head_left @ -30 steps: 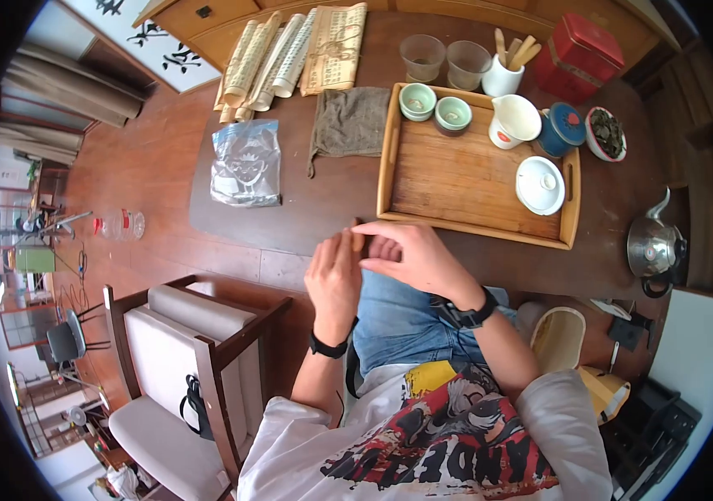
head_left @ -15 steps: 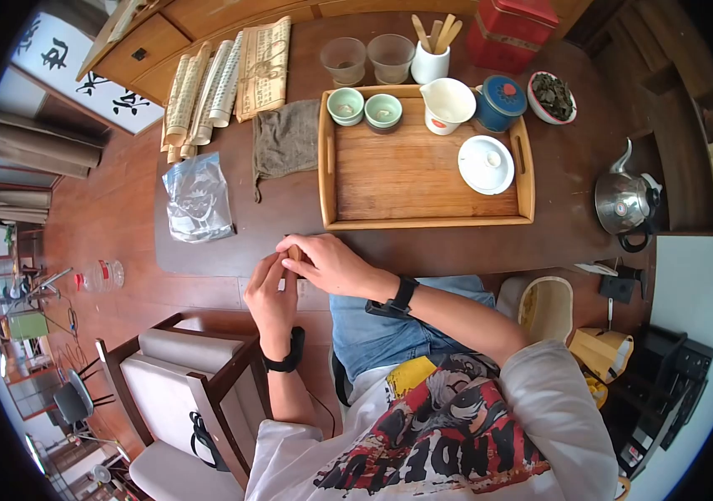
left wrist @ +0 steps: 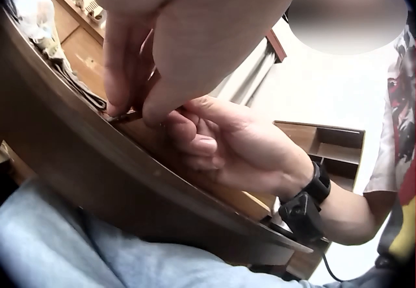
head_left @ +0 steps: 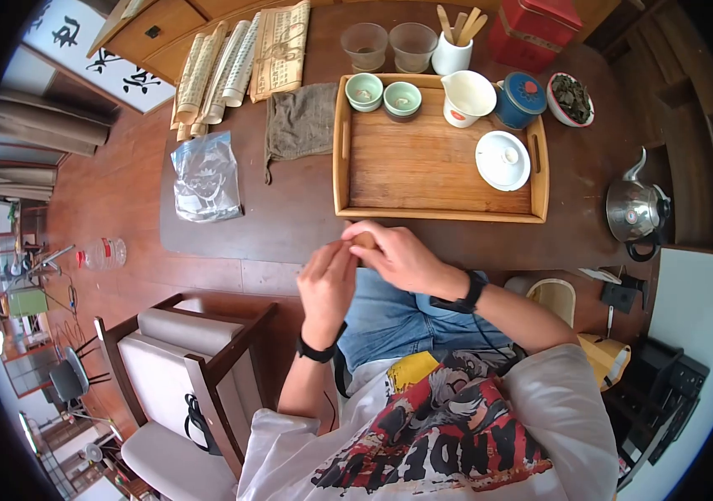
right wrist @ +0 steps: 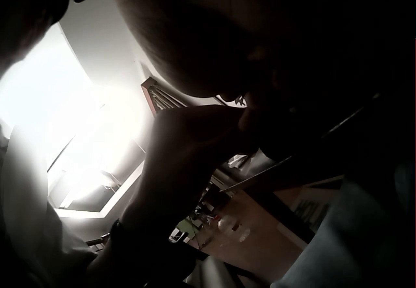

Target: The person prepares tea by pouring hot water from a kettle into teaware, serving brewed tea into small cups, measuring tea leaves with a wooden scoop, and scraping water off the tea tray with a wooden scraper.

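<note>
Close together in front of the table's near edge, my two hands meet at a small brown piece (head_left: 363, 240). My left hand (head_left: 327, 280) pinches it between thumb and fingertips; in the left wrist view a thin dark edge of it (left wrist: 130, 116) shows there. From the other side my right hand (head_left: 402, 260) holds it with curled fingers. The fingers hide most of the piece, and I cannot tell what it is. The right wrist view is very dark. Just beyond the hands lies a wooden tray (head_left: 440, 213).
On the tray are green cups (head_left: 402, 98), a white pitcher (head_left: 469, 98), a blue canister (head_left: 521, 100) and a white lidded bowl (head_left: 503, 160). A grey cloth (head_left: 300, 121), plastic bag (head_left: 206, 179) and paper scrolls (head_left: 214, 71) lie left. A metal kettle (head_left: 636, 209) stands right.
Both hands keep working at the small brown piece, with the right fingers now closer over it. The head view swung right, then slightly back; the tableware stays put.
</note>
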The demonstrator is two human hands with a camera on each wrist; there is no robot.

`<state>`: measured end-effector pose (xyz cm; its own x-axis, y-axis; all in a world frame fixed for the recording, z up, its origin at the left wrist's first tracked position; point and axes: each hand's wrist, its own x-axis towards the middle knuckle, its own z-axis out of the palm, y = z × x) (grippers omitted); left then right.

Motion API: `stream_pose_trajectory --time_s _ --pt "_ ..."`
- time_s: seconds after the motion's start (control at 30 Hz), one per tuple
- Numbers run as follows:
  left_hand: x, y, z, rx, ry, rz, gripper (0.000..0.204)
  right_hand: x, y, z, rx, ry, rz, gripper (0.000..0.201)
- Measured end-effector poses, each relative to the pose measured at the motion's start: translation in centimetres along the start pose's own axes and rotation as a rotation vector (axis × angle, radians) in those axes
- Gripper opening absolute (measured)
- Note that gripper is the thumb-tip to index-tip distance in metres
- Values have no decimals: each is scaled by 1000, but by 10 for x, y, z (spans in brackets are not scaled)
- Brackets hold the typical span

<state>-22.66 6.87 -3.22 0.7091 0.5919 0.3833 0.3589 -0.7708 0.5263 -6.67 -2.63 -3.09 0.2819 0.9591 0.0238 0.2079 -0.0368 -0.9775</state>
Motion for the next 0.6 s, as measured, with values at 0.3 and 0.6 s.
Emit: stream_pose_trajectory --time_s 0.3,0.6 --pt "0 87 71 -179 -138 207 26 -88 -7 -106 -118 79 189 19" --pt "10 184 143 -256 -360 393 29 -181 7 -186 -157 316 266 19"
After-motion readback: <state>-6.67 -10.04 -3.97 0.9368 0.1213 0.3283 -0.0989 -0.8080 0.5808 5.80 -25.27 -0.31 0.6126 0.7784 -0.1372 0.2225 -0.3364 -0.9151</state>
